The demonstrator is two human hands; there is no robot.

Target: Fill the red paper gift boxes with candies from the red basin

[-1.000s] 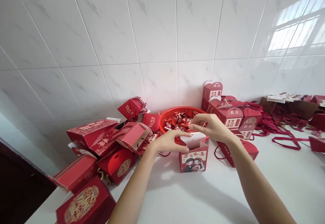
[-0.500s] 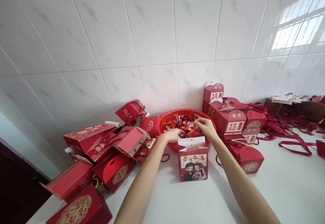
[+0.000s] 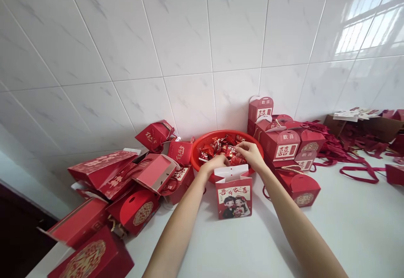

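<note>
A red plastic basket (image 3: 196, 146) against the wall holds many red wrapped candies (image 3: 217, 144). Inside it, at the front left, my left hand (image 3: 216, 163) reaches down with bent fingers; its fingertips are partly hidden among the candies. My right hand (image 3: 251, 154) comes in from the right, its thumb and fingers pinched together at the candies, and what is between them is too small to make out. Between my forearms an upright red gift box (image 3: 234, 200) with a cartoon bride and groom stands on the table, its top open and white flap raised.
Red gift boxes lie heaped on the left (image 3: 135, 210). More boxes (image 3: 285, 149) are stacked right of the basket. Farther right lie dark red ribbons (image 3: 360, 170) and a cardboard carton (image 3: 386, 128). A tiled wall (image 3: 189, 97) closes off the back of the white table (image 3: 347, 227).
The camera view has shifted slightly, so everything sits a little further left and higher. My left hand has moved a little deeper over the candies; my right hand stays at the basket.
</note>
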